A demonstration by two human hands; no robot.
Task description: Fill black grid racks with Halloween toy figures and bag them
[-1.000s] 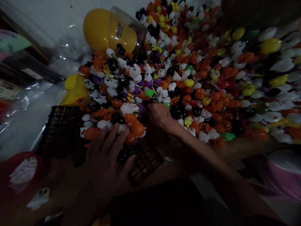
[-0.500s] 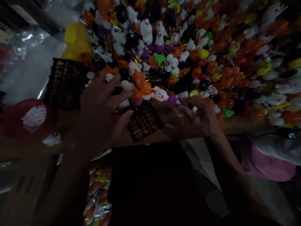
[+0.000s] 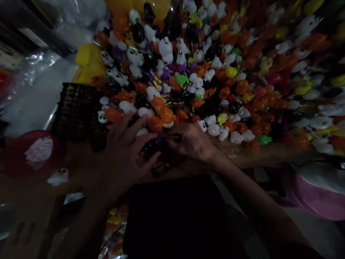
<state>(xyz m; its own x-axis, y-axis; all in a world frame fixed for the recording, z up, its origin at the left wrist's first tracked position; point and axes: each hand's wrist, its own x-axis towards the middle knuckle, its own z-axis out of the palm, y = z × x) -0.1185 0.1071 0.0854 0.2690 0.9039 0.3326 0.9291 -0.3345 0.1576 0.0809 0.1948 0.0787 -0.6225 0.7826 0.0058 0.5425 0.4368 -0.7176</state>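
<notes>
My left hand (image 3: pixel 129 154) is spread at the near edge of the pile, fingers apart and thumb out. A dark, shiny figure (image 3: pixel 151 146) lies between its thumb and forefinger; whether they touch it I cannot tell. My right hand (image 3: pixel 192 142) is closed just right of it, its fingertips pinched by a small dark thing too dim to name. Beneath both hands is a black plastic grid basket (image 3: pixel 163 168), mostly covered. Orange figures (image 3: pixel 161 113) and white ones sit just beyond the fingertips.
A large heap of small toy figures (image 3: pixel 231 72) covers the table's back and right. On the left stand a black basket (image 3: pixel 74 111), a red bowl (image 3: pixel 16 154) with white pieces, and a ghost figure (image 3: pixel 59 176). A pink tub (image 3: pixel 315 198) is below right.
My right hand has moved left to beside my left hand and closed its fingers. The white rabbit-like figure with a purple end is no longer in sight. The view has shifted slightly.
</notes>
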